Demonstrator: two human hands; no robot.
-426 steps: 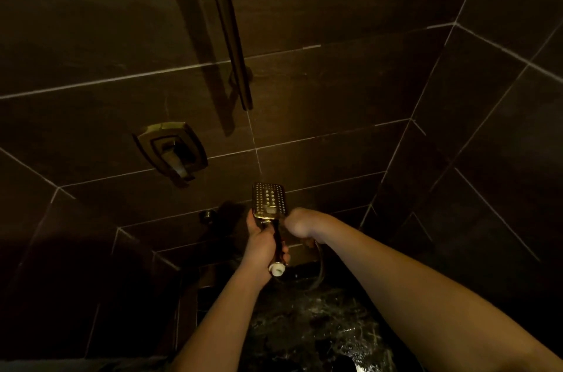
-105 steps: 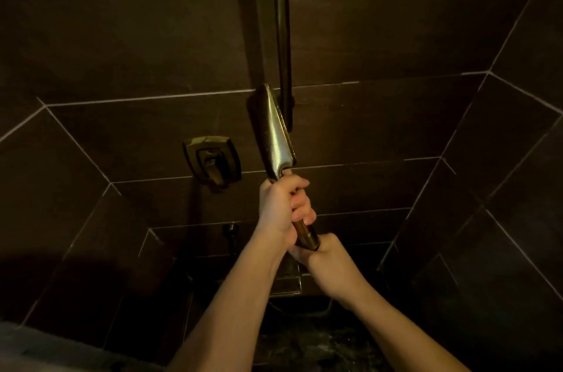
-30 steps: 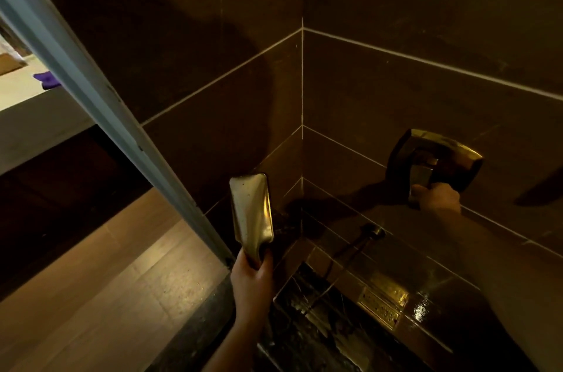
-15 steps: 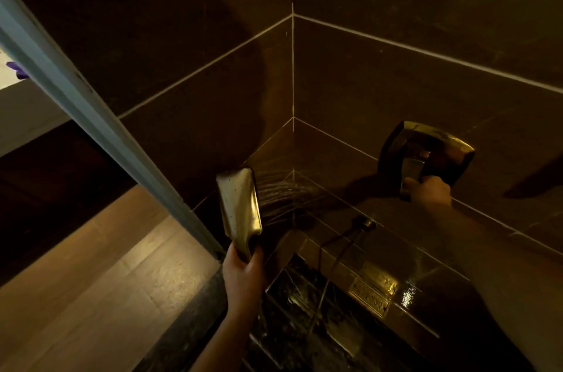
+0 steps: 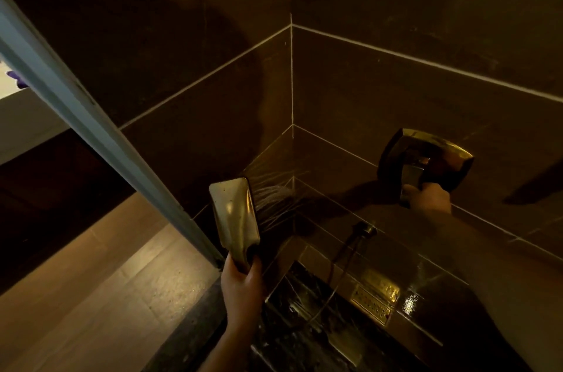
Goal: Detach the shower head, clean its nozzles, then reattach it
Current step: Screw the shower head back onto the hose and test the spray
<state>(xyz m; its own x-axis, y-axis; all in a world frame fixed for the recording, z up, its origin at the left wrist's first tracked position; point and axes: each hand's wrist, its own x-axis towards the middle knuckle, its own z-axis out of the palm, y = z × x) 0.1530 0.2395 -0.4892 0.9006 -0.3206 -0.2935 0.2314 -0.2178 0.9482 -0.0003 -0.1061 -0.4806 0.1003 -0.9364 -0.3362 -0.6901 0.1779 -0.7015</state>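
Shower head (image 5: 234,216): detached from its rail, held upright above the stall's outer edge, back face to the camera, nozzle face turned toward the corner of the tiled wall (image 5: 350,91). Fine jets of water (image 5: 271,195) leave the nozzle side and strike the tiles at that corner. A second ago no spray was visible; half a second ago it had begun; it is now fuller.

Left hand (image 5: 242,283): fingers and thumb curled round the handle at its base. Right hand (image 5: 426,198): fingers closed on the lever of the gold mixer valve (image 5: 426,158) on the right-hand wall.

Hose (image 5: 338,262): runs from the wall outlet (image 5: 365,230) down toward the wet floor (image 5: 307,326), beside the gold drain grate (image 5: 374,300).

Assessment: opening the valve has started flow, so the nozzles appear to be under rinse or test. Reattachment remains outstanding.
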